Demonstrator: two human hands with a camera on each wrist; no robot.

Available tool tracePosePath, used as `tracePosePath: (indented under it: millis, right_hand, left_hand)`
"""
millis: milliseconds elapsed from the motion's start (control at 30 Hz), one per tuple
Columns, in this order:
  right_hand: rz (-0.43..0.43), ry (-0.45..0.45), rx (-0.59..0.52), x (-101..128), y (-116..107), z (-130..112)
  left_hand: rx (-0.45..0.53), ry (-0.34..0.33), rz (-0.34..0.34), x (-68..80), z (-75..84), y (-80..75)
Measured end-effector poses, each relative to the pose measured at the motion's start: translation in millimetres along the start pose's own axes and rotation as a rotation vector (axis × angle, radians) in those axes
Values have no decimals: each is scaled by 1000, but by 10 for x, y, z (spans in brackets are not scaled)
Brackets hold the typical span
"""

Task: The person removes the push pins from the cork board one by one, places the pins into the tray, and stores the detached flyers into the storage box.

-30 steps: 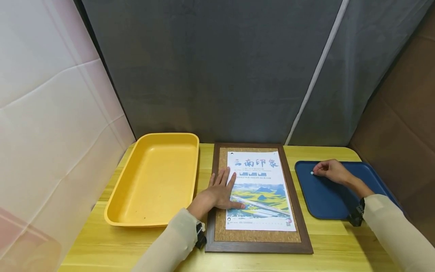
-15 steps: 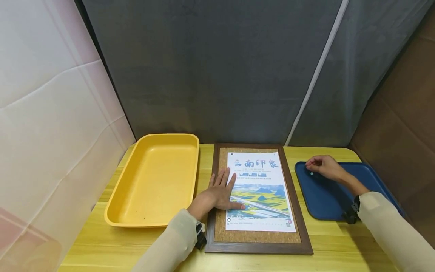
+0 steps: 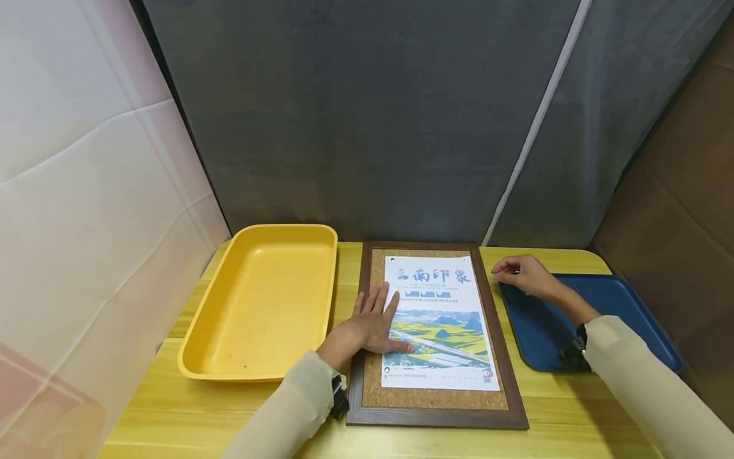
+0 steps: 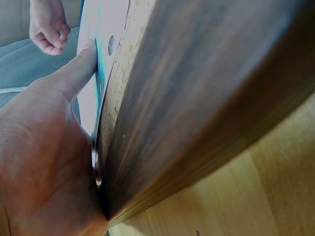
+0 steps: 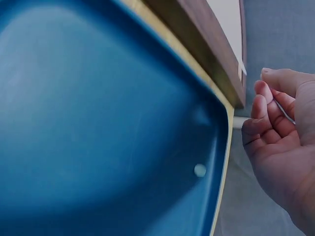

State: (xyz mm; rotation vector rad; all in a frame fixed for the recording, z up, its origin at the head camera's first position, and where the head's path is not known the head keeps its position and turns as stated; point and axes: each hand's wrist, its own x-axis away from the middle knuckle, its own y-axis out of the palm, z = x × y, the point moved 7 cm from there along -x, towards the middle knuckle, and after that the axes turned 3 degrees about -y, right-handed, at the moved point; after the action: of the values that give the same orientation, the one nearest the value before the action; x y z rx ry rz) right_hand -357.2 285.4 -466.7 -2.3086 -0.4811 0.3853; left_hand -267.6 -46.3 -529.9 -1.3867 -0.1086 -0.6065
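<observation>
My left hand [image 3: 371, 328] presses flat, fingers spread, on the left side of a printed poster sheet [image 3: 436, 347] lying on a wood-framed cork board [image 3: 432, 400]. Small round dots mark several of the sheet's corners; a grey disc [image 4: 111, 45] shows on one in the left wrist view. Over the near-left rim of a blue tray [image 3: 596, 319], my right hand [image 3: 526, 275] hovers with curled fingers, thumb and forefinger close together. Anything between those fingertips is too small or hidden to tell. One small white round piece [image 5: 199, 170] lies in the tray.
A deep yellow tray [image 3: 252, 368] stands left of the board on the wooden table [image 3: 189, 424]. Grey cloth [image 3: 367, 121] hangs behind, a pale sheet [image 3: 103, 191] covers the left side, and brown cloth [image 3: 682, 191] the right.
My right hand has left the white piece on the blue tray and moved left towards the board, its fingers still curled. The left hand and the sheet have stayed in place.
</observation>
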Motion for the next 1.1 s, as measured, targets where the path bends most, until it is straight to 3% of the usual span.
tracePosePath:
  millis: [500,833,1100]
  right_hand:
    - [-28,-14,-32,-407,359,-366]
    - [-45,-90,-83,-724,693,-676]
    - [-50,6,-132,-938,957,-819]
  left_hand:
    - [4,-8,-5,-34,-18,-12]
    - [-16,-19,-10,-40,-21,-21]
    - [-21,-18,-17,-10,-35,-15]
